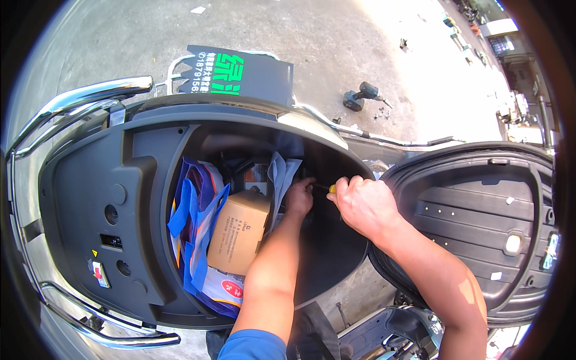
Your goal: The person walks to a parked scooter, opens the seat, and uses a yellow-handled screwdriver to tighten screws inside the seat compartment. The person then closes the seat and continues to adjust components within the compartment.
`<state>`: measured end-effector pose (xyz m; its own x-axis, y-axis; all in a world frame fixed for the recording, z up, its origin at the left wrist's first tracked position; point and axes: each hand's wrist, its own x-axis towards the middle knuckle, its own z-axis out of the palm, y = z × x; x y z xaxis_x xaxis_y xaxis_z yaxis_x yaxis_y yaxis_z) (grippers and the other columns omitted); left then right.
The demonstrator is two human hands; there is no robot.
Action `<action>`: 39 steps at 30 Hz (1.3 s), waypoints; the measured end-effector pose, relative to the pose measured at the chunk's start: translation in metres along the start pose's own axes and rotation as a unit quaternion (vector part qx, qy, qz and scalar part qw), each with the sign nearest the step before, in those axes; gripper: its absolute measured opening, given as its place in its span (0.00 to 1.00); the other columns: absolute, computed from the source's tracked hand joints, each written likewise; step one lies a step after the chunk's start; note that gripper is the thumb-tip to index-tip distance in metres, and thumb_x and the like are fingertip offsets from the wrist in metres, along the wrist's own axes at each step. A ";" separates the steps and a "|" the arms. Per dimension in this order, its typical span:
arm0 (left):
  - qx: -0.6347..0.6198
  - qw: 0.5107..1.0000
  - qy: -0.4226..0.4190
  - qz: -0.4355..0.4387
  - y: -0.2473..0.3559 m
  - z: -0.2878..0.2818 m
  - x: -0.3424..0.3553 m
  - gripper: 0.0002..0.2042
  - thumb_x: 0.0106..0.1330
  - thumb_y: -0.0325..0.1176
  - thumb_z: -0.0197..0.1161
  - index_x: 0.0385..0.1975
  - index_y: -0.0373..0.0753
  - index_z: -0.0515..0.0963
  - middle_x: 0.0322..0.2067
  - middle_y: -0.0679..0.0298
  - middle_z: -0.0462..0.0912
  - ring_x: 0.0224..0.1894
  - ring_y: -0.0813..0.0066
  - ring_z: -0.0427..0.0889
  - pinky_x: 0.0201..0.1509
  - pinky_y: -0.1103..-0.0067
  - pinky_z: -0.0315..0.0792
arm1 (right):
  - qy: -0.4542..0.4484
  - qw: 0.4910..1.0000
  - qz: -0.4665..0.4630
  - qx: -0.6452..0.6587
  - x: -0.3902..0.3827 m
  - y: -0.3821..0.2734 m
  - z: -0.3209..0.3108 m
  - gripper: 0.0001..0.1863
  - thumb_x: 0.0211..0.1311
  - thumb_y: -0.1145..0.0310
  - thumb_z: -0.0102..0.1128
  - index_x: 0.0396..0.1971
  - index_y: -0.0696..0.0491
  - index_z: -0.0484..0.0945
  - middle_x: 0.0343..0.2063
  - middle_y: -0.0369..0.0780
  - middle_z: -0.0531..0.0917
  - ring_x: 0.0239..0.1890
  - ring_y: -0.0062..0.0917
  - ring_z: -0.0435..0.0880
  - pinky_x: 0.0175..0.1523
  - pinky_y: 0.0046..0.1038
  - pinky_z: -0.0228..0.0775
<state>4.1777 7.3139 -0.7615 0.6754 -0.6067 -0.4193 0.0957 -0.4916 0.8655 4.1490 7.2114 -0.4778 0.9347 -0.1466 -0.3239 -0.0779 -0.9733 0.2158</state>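
Note:
My right hand (365, 207) is closed around the yellow handle of a screwdriver (332, 188) over the right side of a scooter's black storage bin (318, 258). Its dark shaft points left, toward my left hand (299, 197). Down inside the bin, my left hand has its fingers drawn together by the screwdriver's tip end; whatever they pinch is too small to make out. Beside that hand stand grey folded sheets (283, 180). A brown cardboard box (239, 234) and blue-and-orange bags (195, 210) fill the bin's left part.
The opened seat (468, 222) lies to the right, its underside showing. Chrome rails (96, 99) run along the scooter's left end. A dark mud flap (264, 75) sticks out beyond the bin. On the concrete floor lie a cordless drill (363, 95) and several small screws (381, 113).

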 end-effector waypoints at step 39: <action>-0.074 0.974 -0.138 -0.164 -0.021 -0.029 -0.039 0.07 0.68 0.28 0.74 0.41 0.32 0.87 0.32 0.59 0.89 0.35 0.71 0.85 0.43 0.72 0.79 | -0.225 0.964 0.070 0.121 0.002 0.001 -0.029 0.18 0.64 0.64 0.63 0.47 0.60 0.82 0.37 0.44 0.84 0.38 0.33 0.85 0.36 0.33 0.80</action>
<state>4.1707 7.3657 -0.7552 0.3708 -0.5875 -0.7192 0.3915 -0.6034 0.6947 4.1607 7.2148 -0.4518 0.6686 -0.2883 -0.6855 -0.3221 -0.9431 0.0825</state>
